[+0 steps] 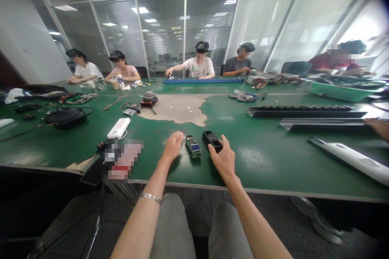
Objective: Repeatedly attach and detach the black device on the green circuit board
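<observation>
My left hand (172,145) rests knuckles-up on the green table (258,158), fingers curled under; nothing shows in it. Just right of it lies a small circuit board with a blue display (193,146). My right hand (224,158) grips the near end of a small black housing (212,139) that lies on the table beside the board. A bracelet sits on my left wrist.
A white power bank (118,128) and black pouch (67,117) lie to the left. Long black and grey rails (304,112) and a white casing (349,158) lie to the right. Several people sit along the far side; another person's hand (378,126) enters at right.
</observation>
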`<action>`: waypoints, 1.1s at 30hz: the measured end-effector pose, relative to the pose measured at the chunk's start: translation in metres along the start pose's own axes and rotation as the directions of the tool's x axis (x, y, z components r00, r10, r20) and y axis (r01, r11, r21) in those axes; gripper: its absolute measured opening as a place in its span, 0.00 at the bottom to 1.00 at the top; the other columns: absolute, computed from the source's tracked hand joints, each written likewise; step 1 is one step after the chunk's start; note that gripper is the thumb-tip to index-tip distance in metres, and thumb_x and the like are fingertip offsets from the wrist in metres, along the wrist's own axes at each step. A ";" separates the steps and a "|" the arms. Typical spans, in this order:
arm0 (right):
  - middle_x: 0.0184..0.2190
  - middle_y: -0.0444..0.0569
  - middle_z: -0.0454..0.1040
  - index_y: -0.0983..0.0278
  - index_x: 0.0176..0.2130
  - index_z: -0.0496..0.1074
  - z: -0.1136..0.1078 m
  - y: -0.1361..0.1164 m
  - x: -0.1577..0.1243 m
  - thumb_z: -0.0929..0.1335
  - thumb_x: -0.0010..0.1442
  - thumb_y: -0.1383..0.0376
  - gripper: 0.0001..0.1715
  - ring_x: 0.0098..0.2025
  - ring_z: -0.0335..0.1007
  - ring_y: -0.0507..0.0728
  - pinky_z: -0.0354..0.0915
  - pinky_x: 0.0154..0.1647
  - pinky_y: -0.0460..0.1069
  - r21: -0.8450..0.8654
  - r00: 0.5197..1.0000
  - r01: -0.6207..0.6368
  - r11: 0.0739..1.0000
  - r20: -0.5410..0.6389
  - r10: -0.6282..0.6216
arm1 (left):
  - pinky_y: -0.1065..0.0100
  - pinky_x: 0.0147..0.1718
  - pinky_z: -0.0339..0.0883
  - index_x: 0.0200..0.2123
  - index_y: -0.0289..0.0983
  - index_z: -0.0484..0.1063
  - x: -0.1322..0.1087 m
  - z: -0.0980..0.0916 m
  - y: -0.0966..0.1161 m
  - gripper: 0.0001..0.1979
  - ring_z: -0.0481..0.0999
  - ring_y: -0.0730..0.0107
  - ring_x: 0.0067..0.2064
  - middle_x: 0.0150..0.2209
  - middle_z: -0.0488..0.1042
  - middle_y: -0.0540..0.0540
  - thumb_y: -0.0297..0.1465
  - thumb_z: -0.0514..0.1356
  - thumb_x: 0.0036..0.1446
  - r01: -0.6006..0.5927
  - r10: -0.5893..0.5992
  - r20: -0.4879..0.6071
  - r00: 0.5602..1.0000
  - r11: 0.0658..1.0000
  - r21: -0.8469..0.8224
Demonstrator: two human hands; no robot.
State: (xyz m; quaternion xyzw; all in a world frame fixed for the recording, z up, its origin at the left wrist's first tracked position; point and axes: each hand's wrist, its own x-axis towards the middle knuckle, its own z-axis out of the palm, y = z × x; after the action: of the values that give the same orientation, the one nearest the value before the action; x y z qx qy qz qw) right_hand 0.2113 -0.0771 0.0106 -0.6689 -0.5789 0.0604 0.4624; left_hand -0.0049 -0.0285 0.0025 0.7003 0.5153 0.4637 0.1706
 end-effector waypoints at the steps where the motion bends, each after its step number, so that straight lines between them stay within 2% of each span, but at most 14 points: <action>1: 0.52 0.59 0.71 0.69 0.63 0.53 0.000 0.002 -0.001 0.65 0.56 0.53 0.42 0.52 0.68 0.65 0.62 0.53 0.57 -0.005 1.000 0.000 1.000 0.002 0.000 | 0.61 0.61 0.57 0.49 0.35 0.73 0.000 0.000 0.000 0.23 0.69 0.65 0.57 0.53 0.72 0.40 0.43 0.45 0.65 0.000 0.000 0.000 1.000 1.000 0.000; 9: 0.55 0.64 0.66 0.74 0.63 0.52 0.008 0.011 -0.004 0.63 0.57 0.55 0.41 0.55 0.65 0.64 0.60 0.55 0.57 -0.076 0.996 0.084 0.994 0.001 -0.084 | 0.60 0.60 0.58 0.49 0.36 0.73 -0.001 0.002 -0.001 0.23 0.69 0.65 0.57 0.53 0.73 0.41 0.42 0.45 0.65 -0.001 0.001 -0.006 1.000 1.000 0.001; 16: 0.59 0.66 0.60 0.75 0.63 0.50 0.008 0.014 -0.007 0.65 0.55 0.53 0.46 0.59 0.57 0.67 0.55 0.59 0.60 -0.151 0.989 0.139 0.979 -0.024 -0.144 | 0.61 0.61 0.57 0.49 0.36 0.72 -0.002 0.000 0.001 0.24 0.68 0.65 0.58 0.53 0.72 0.41 0.42 0.45 0.65 -0.004 0.004 0.006 1.000 1.000 -0.001; 22: 0.57 0.65 0.63 0.74 0.63 0.50 0.007 0.014 -0.009 0.63 0.56 0.54 0.44 0.53 0.63 0.67 0.60 0.53 0.59 -0.180 0.995 0.104 0.978 0.015 -0.103 | 0.60 0.61 0.57 0.49 0.36 0.73 -0.002 0.000 0.003 0.23 0.68 0.66 0.58 0.53 0.72 0.42 0.42 0.45 0.65 0.009 -0.009 0.006 1.000 1.000 0.006; 26: 0.56 0.65 0.64 0.74 0.63 0.50 0.005 0.012 -0.012 0.62 0.58 0.55 0.41 0.52 0.64 0.67 0.61 0.50 0.59 -0.189 0.993 0.116 0.975 0.031 -0.112 | 0.60 0.61 0.57 0.49 0.37 0.73 -0.002 -0.001 0.003 0.23 0.68 0.65 0.58 0.53 0.72 0.42 0.42 0.45 0.65 0.014 -0.014 0.003 1.000 1.000 -0.002; 33: 0.55 0.65 0.65 0.73 0.64 0.49 0.002 0.007 -0.013 0.62 0.57 0.54 0.43 0.50 0.65 0.67 0.62 0.49 0.59 -0.169 0.996 0.086 0.982 0.039 -0.081 | 0.60 0.61 0.58 0.49 0.36 0.72 -0.003 -0.001 0.004 0.23 0.69 0.66 0.57 0.53 0.72 0.42 0.42 0.45 0.65 0.023 -0.023 -0.011 1.000 1.000 0.000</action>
State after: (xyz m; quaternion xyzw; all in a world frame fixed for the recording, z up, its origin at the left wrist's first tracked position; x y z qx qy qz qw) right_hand 0.2109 -0.0858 -0.0012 -0.6801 -0.6168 0.0019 0.3962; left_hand -0.0037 -0.0327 0.0044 0.6917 0.5242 0.4655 0.1734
